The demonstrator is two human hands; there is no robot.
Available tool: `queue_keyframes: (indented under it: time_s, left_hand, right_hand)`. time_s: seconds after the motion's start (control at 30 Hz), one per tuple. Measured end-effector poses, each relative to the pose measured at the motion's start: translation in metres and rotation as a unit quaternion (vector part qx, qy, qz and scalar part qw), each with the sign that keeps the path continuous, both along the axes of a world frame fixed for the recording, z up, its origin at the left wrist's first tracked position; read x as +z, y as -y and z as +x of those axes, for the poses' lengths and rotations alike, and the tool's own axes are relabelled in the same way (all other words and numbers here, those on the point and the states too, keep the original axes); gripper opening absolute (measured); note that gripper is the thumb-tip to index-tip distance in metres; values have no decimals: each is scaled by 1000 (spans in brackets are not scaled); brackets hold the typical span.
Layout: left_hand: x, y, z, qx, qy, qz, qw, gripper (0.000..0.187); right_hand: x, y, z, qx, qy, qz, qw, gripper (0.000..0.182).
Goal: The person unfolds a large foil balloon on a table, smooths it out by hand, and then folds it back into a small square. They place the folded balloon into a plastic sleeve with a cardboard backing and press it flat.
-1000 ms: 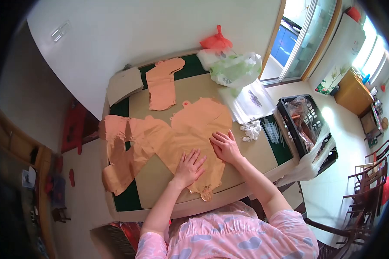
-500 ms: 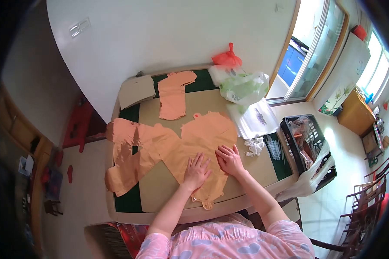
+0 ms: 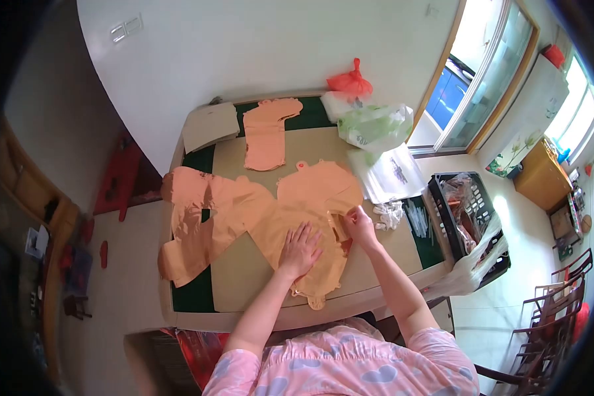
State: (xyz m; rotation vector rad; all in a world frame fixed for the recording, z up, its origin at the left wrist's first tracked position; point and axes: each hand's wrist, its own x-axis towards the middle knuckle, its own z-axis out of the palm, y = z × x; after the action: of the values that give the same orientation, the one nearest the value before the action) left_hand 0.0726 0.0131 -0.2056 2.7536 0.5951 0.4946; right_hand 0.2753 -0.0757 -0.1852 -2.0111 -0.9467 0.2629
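A flat, uninflated orange-gold foil balloon with small tabs along its edge spreads across the table. My left hand lies flat on its right-hand part, fingers stretched out. At the right edge of the foil, my right hand has its fingers closed on the balloon's border. That border is lifted and folded over, with a shiny crease beside my fingertips. Another piece of orange foil lies flat toward the back of the table.
Grey-brown card sheets lie at the back left. Clear plastic bags, a green-white bag and a red bag are at the back right. Crumpled white plastic and clear strips lie near a black crate.
My right hand has gone from resting on the foil to gripping its right edge, moving slightly up and folding that edge over. My left hand stays flat on the balloon.
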Motion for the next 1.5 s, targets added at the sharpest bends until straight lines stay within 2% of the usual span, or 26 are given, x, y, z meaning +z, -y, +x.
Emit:
queue_keyframes:
  time_s: [0.03,0.07,0.1,0.13,0.17,0.2,0.23,0.27,0.37,0.4,0.5,0.53,0.63,0.73,0.83,0.87,0.97,1.17,1.27,1.33,1.37,1.4,1.43,1.47,1.5]
  left_hand:
    - [2,0,-1,0,-5,-3,1000,52]
    - [4,1,-1,0,-11,-13,1000,52]
    - [5,1,-1,-1,-16,-22,1000,52]
    - [7,1,-1,-2,-20,-30,999,52]
    - [6,0,-1,0,-16,-31,999,53]
    - [4,0,-1,0,-12,-31,999,53]
    - [4,1,0,-1,-7,-30,1000,53]
    - [4,0,1,-1,-13,-29,1000,53]
    - [5,0,1,-1,-19,-23,1000,52]
    - [5,1,1,0,-13,-19,1000,52]
    - [7,2,0,3,2,-8,1000,52]
    - [8,2,0,5,7,-4,1000,52]
    - [15,3,1,10,-1,-28,1000,48]
    - [10,1,2,10,62,-25,998,39]
    - [20,-8,5,70,228,-121,964,32]
    - [27,-13,9,66,264,-81,959,29]
    - [49,-25,31,30,224,-52,973,32]
    - [-1,-53,65,70,8,-6,998,46]
    - [-6,-55,64,67,-40,-6,997,52]
    - [-7,-53,63,69,-33,-5,997,52]
    - [-6,-53,64,72,-29,-5,997,52]
    - [-2,-52,64,75,-37,-1,996,52]
    - [2,-50,62,78,-48,2,996,52]
    - [5,-48,61,80,-59,6,995,53]
    - [6,-48,60,80,-66,-4,995,53]
  right_hand:
    - [13,1,-4,-5,-191,46,980,15]
    - [27,1,-6,-10,-375,90,923,16]
    - [34,1,-8,-16,-543,130,829,17]
    - [32,2,-12,-8,-468,130,874,25]
    - [19,3,-11,12,-248,108,963,29]
    - [-3,3,-6,29,-13,80,996,34]
    - [-10,6,-9,43,222,48,973,38]
    - [-15,14,-11,59,225,-26,972,46]
    - [-17,20,-23,99,284,-126,945,53]
    - [-11,19,-29,117,264,-125,949,54]
    - [-12,18,-32,206,329,-177,905,51]
    - [-5,18,-42,194,284,-81,935,46]
    - [3,20,-48,220,296,-99,924,45]
    - [-2,21,-48,219,285,-104,927,45]
    - [0,20,-47,222,286,-101,927,44]
    - [0,20,-47,222,283,-100,928,44]
    - [0,20,-49,215,292,-96,927,43]
    - [-2,20,-46,222,299,-89,924,43]
    - [-10,19,-42,216,313,-84,921,42]
    - [-15,5,-33,161,128,32,978,42]
    - [-17,-2,-29,131,32,91,987,43]
    - [-1,-13,-24,88,-170,93,977,40]
    - [26,-27,-17,40,-366,91,925,37]
    - [41,-35,-14,-8,-548,86,832,34]
    - [32,-39,-12,-5,-572,99,814,30]
